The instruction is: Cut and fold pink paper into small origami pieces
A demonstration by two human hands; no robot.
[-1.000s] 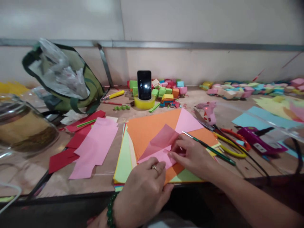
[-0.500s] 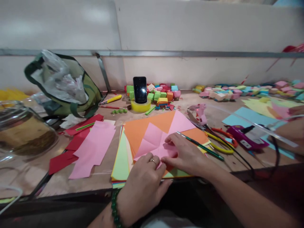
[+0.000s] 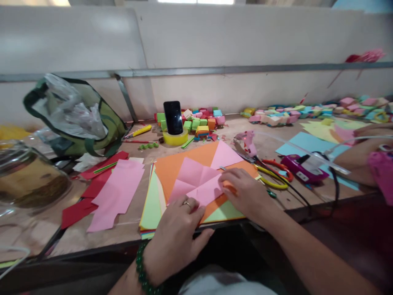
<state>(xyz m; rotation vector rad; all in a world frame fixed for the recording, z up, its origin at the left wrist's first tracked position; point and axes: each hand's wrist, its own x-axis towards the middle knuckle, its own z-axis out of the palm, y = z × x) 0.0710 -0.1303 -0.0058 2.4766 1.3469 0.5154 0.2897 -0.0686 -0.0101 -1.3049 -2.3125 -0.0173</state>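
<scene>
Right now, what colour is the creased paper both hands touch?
Pink; the creased paper shows best in head view.

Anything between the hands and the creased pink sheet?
Nothing visible: the left hand touches the pink sheet at its near edge, the right hand at its right end. A green tool, partly hidden by the right hand, blocks neither.
</scene>
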